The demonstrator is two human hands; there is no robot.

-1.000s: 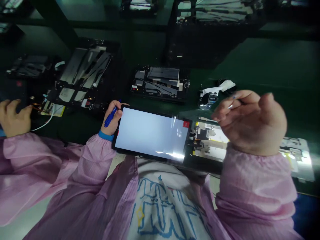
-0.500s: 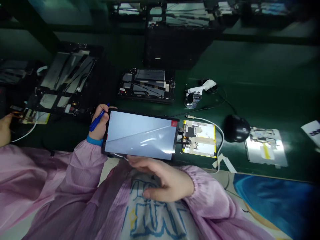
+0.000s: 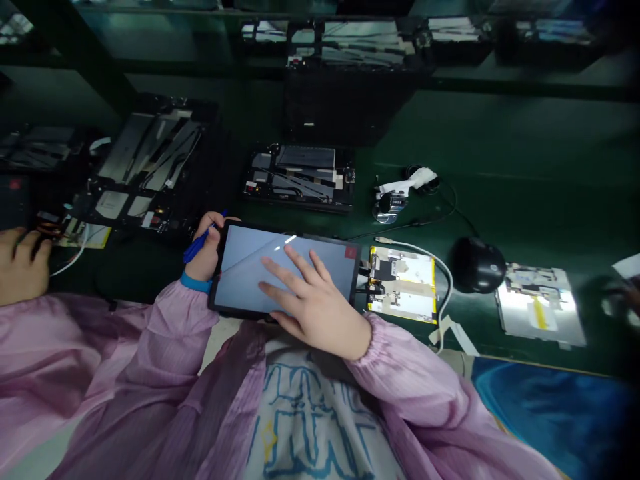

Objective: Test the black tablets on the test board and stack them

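Observation:
A tablet screen (image 3: 245, 270), lit pale grey with a red square in its upper right corner, is tilted in front of me. My left hand (image 3: 204, 257) grips its left edge and also has a blue pen (image 3: 200, 243) between the fingers. Over the middle of the screen lies my right hand (image 3: 315, 303), fingers spread; whether the fingertips press on the glass I cannot tell. Short black connectors run from the screen's right side to a circuit board assembly (image 3: 403, 283) with yellow edges. A white cable (image 3: 445, 263) curves around that assembly.
Opened tablet bodies (image 3: 300, 175) lie beyond the screen, with a stack of them (image 3: 150, 160) at left. Right of centre are a small metal device (image 3: 390, 205), a black rounded object (image 3: 477, 265) and a silver plate (image 3: 543, 303). A co-worker's hand (image 3: 23, 267) rests at far left.
My right hand has moved up from below the screen's lower edge onto its face, fingers now spread. My left hand keeps its hold. The co-worker's hand has come further into view.

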